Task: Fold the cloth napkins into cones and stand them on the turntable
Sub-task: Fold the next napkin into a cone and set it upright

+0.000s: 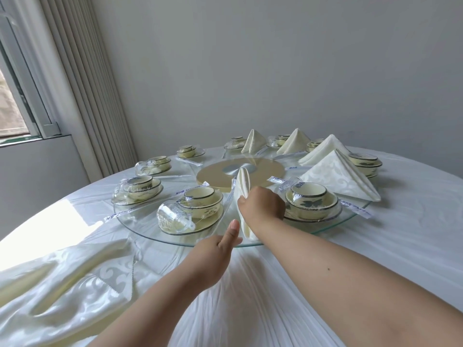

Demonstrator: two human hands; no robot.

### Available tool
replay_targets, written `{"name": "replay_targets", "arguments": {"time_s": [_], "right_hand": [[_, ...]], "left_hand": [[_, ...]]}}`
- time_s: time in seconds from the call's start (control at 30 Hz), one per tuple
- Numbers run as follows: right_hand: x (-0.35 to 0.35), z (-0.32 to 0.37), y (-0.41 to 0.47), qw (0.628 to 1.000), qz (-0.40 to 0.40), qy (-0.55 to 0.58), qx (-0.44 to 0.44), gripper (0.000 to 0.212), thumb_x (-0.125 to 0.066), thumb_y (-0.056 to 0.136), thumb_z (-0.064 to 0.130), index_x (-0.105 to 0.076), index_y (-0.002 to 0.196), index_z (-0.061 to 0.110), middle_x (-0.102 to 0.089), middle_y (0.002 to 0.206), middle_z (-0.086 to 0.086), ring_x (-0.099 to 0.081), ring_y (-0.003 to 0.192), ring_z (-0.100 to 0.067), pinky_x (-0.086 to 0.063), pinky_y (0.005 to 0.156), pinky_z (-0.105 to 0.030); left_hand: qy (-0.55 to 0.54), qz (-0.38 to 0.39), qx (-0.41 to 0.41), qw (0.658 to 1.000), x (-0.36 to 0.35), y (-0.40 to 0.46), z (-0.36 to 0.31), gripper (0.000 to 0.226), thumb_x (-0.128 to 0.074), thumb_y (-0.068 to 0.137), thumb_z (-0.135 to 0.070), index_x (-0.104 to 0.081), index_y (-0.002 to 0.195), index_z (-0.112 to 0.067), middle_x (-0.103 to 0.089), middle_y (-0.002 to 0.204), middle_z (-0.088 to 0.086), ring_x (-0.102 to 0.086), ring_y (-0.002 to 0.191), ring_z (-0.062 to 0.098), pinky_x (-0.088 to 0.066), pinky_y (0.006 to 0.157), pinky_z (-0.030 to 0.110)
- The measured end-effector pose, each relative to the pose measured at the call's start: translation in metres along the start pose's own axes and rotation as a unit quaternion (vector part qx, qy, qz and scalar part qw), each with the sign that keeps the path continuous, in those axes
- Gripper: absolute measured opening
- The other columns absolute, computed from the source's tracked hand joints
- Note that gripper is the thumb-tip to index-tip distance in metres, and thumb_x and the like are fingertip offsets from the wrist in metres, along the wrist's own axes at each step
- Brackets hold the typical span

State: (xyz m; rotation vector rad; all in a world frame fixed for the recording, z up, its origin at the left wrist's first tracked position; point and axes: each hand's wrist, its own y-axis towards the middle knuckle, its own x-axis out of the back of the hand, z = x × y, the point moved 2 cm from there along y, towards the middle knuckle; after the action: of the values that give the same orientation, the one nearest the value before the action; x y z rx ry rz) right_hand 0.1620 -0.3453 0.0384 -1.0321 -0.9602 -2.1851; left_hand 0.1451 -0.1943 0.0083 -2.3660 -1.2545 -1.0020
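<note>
at the near rim: right hand (260, 207) grips the folded napkin (242, 196), upright on the glass turntable (348, 216)
left hand (220, 249): just beside the cone's base, thumb up; fingers hidden, can't tell its grip
risk: soft cloth may slump or topple off the edge once released
wrapped bowls (203, 200): cups nested inside
spare napkins (62, 279): heaped on the table

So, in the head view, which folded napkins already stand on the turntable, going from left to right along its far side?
Leftmost cone napkin → second cone napkin → third, wider napkin → nearest, largest napkin, all on the glass turntable.
</note>
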Motion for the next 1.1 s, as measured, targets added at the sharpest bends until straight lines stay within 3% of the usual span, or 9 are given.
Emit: {"name": "replay_targets", "arguments": {"time_s": [0.07,0.13,0.3,0.4,0.47,0.6,0.7,0.83,1.1], "right_hand": [[0.002,-0.002,-0.004,1.0,0.005,-0.012,0.015,0.035,-0.049,0.092,0.042,-0.064,0.101,0.011,-0.068,0.1,-0.007,-0.064,0.094,-0.03,-0.037,0.066,-0.028],[0.004,-0.007,-0.007,0.999,0.015,-0.016,0.03,0.04,-0.049,0.089,0.048,-0.063,0.102,0.013,-0.068,0.102,-0.006,-0.063,0.094,-0.029,-0.038,0.067,-0.028],[0.012,-0.028,-0.023,0.997,0.035,-0.016,0.061,0.058,-0.049,0.085,0.063,-0.047,0.12,0.017,-0.062,0.118,-0.005,-0.059,0.108,-0.029,-0.045,0.083,-0.035],[0.02,-0.045,-0.04,0.994,0.029,-0.013,0.106,0.055,-0.046,0.09,0.058,-0.037,0.128,0.019,-0.058,0.123,-0.005,-0.055,0.114,-0.029,-0.043,0.086,-0.036],[0.02,-0.054,-0.051,0.988,0.028,-0.01,0.151,0.051,-0.044,0.092,0.055,-0.035,0.13,0.023,-0.056,0.125,-0.003,-0.051,0.116,-0.026,-0.041,0.085,-0.035],[0.008,-0.062,-0.059,0.979,0.03,-0.028,0.2,0.047,-0.037,0.091,0.06,-0.047,0.123,0.027,-0.056,0.115,0.0,-0.05,0.113,-0.023,-0.039,0.089,-0.035],[0.001,-0.064,-0.058,0.978,0.012,-0.045,0.205,0.071,-0.013,0.078,0.069,-0.059,0.104,0.022,-0.057,0.099,-0.002,-0.053,0.102,-0.026,-0.04,0.083,-0.038],[0.003,-0.068,-0.059,0.979,0.004,-0.06,0.192,0.087,-0.001,0.07,0.072,-0.063,0.097,0.016,-0.056,0.101,-0.004,-0.05,0.105,-0.025,-0.037,0.088,-0.036],[0.004,-0.07,-0.059,0.982,-0.004,-0.053,0.182,0.086,-0.007,0.075,0.071,-0.07,0.09,0.014,-0.058,0.095,-0.006,-0.052,0.1,-0.026,-0.04,0.086,-0.036]], "left_hand": [[-0.036,-0.011,-0.013,0.999,-0.001,0.004,0.0,0.087,-0.011,0.07,-0.087,-0.066,0.107,-0.03,-0.065,0.109,-0.007,-0.055,0.111,0.01,-0.036,0.096,0.028],[-0.051,-0.058,-0.034,0.996,0.001,0.008,-0.006,0.075,-0.013,0.071,-0.089,-0.053,0.093,-0.03,-0.063,0.095,-0.002,-0.058,0.096,0.015,-0.041,0.09,0.034],[-0.076,-0.126,-0.035,0.988,-0.009,0.015,-0.017,0.042,-0.018,0.096,-0.057,-0.049,0.111,-0.032,-0.058,0.102,-0.013,-0.055,0.103,0.012,-0.037,0.087,0.029],[-0.072,-0.143,-0.048,0.986,-0.017,0.017,-0.02,0.037,-0.02,0.1,-0.049,-0.049,0.113,-0.03,-0.052,0.106,-0.016,-0.046,0.096,0.004,-0.031,0.071,0.009],[-0.057,-0.149,-0.061,0.985,-0.022,0.019,-0.02,0.042,-0.02,0.101,-0.047,-0.053,0.114,-0.025,-0.052,0.105,-0.014,-0.044,0.094,0.004,-0.03,0.068,0.011],[-0.022,-0.152,-0.063,0.986,-0.031,0.023,-0.017,0.048,-0.02,0.101,-0.044,-0.06,0.111,-0.019,-0.058,0.105,-0.008,-0.05,0.102,0.011,-0.033,0.081,0.025],[0.01,-0.161,-0.064,0.985,-0.035,0.024,-0.017,0.056,-0.019,0.102,-0.042,-0.066,0.109,-0.01,-0.062,0.107,0.001,-0.049,0.11,0.015,-0.036,0.089,0.027],[0.055,-0.174,-0.074,0.98,-0.039,0.023,-0.016,0.061,-0.019,0.102,-0.039,-0.068,0.1,-0.004,-0.063,0.102,0.006,-0.05,0.109,0.016,-0.035,0.089,0.027],[0.057,-0.2,-0.107,0.972,-0.042,0.024,-0.007,0.083,-0.01,0.094,-0.057,-0.071,0.09,-0.001,-0.065,0.099,0.01,-0.051,0.103,0.015,-0.03,0.078,0.021]]}}
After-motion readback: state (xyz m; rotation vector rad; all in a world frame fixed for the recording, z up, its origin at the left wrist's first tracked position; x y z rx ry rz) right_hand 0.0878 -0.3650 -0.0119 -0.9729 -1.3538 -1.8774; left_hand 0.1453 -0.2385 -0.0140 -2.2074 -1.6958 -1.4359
